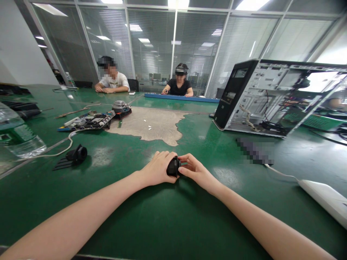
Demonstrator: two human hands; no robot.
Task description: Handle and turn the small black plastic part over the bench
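Observation:
Just above the green tabletop [130, 224], a small black round part [172, 167] with a ridged rim is held between both hands. My left hand [158, 168] wraps around its left side, fingers closed. From the right, the thumb and fingertips of my right hand [195, 169] pinch its other end. Its exact kind does not show. A second black part [77, 154], with a round collar and flat prongs, lies on the table to the left of my left hand.
An opened computer case [235, 95] stands at the right. Circuit boards [89, 121] lie back left, near a water bottle [18, 133]. A white power bank-like block [325, 198] with a cable sits at the right. Two people sit across the table.

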